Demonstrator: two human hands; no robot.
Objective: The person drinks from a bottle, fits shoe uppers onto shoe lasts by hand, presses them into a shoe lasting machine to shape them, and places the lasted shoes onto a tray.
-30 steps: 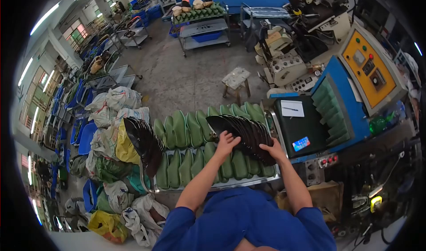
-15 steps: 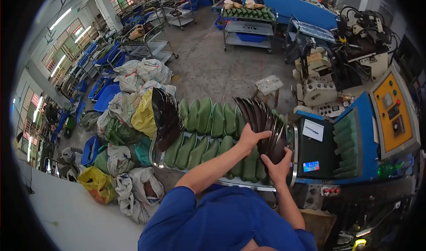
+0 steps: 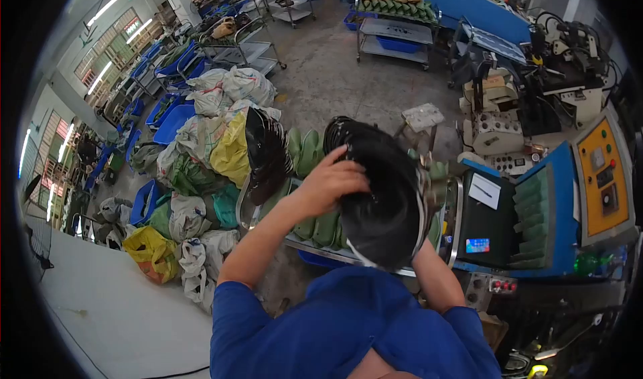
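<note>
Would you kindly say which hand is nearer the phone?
Right: its forearm is left of the phone, hand hidden behind the black stack; the left hand is at the stack's left side.

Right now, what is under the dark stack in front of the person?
Green shoe forms on the metal-rimmed tray show past its edges. Whatever lies directly beneath the dark stack is covered, so I cannot tell how many forms it hides.

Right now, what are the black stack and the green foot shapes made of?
Black stack: probably leather or imitation leather, glossy; it shines and curves in thin layers. Green foot shapes: likely plastic, smooth, with soft highlights.
</note>
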